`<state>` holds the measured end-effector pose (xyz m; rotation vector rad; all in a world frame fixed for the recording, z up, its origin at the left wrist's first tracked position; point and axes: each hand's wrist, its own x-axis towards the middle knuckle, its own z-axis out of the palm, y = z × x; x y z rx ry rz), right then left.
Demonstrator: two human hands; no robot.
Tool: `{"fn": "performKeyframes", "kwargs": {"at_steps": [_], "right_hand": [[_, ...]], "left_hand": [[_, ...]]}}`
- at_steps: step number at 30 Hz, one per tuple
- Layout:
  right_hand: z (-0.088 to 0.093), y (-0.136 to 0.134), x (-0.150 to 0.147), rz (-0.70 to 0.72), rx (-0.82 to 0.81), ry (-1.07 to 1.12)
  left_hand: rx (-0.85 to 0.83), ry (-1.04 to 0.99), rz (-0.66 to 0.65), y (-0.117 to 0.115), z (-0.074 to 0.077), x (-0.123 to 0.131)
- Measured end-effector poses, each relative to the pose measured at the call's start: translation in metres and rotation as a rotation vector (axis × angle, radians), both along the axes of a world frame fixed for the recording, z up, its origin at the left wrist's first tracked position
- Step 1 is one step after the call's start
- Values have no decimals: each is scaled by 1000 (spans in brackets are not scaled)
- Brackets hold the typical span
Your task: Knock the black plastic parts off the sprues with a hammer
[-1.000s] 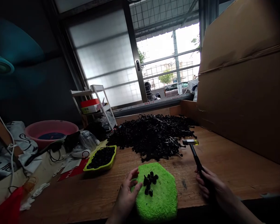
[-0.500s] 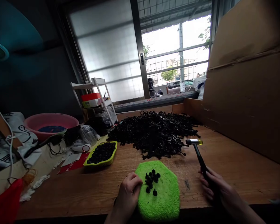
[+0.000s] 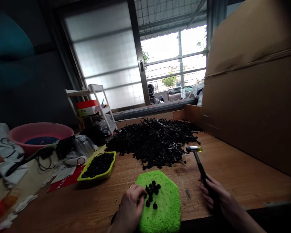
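My left hand (image 3: pixel 129 205) rests on the left edge of a green fuzzy pad (image 3: pixel 163 204), its fingers curled and pinched at a cluster of small black parts (image 3: pixel 151 192) lying on the pad. What the fingertips hold is too small to make out. My right hand (image 3: pixel 214 197) grips the black handle of a small hammer (image 3: pixel 196 157), whose metal head with a yellow tip hovers just above the wooden table (image 3: pixel 232 171) to the right of the pad.
A large heap of black plastic pieces (image 3: pixel 155 140) lies behind the pad. A yellow-green tray (image 3: pixel 98 166) of black parts sits at the left, with a pink basin (image 3: pixel 40 132), cables and a white rack (image 3: pixel 94 103) beyond. A tall cardboard box (image 3: pixel 252 87) walls the right side.
My left hand's fingers went from spread beside the pad to curled and pinched at the black parts. The hammer stays in my right hand, barely moved. The view shifted slightly.
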<state>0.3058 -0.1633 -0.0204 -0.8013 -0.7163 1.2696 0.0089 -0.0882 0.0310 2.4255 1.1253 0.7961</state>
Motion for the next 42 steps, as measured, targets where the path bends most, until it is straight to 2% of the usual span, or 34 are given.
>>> {"fn": "performKeyframes", "kwargs": {"at_steps": [4, 7, 11, 12, 14, 17, 19, 21, 25, 29, 37, 42], "right_hand": [[-1, 2, -1, -12, 16, -11], [-1, 3, -1, -21, 30, 3], [-2, 3, -2, -27, 39, 30], [-2, 2, -2, -30, 37, 35], [-2, 2, -2, -39, 30, 43], [-3, 2, -2, -63, 13, 56], [-5, 3, -1, -75, 3, 65], [-6, 4, -1, -73, -2, 74], [-10, 7, -1, -34, 2, 93], [-13, 9, 1, 6, 24, 122], [-18, 12, 2, 27, 53, 131], [-14, 14, 0, 14, 59, 117]], "left_hand": [[39, 95, -11, 4, 9, -1], [90, 91, -30, 11, 23, 10], [123, 109, -108, 36, 47, 50], [132, 137, -103, 46, 51, 63], [136, 215, -12, 70, 54, 90], [129, 233, 195, 110, 48, 115], [93, 251, 325, 131, 39, 118], [53, 297, 381, 144, 28, 113], [66, 379, 345, 149, 11, 93], [129, 422, 294, 147, 5, 81], [291, 433, 181, 141, 10, 82], [315, 433, 123, 139, 13, 93]]}}
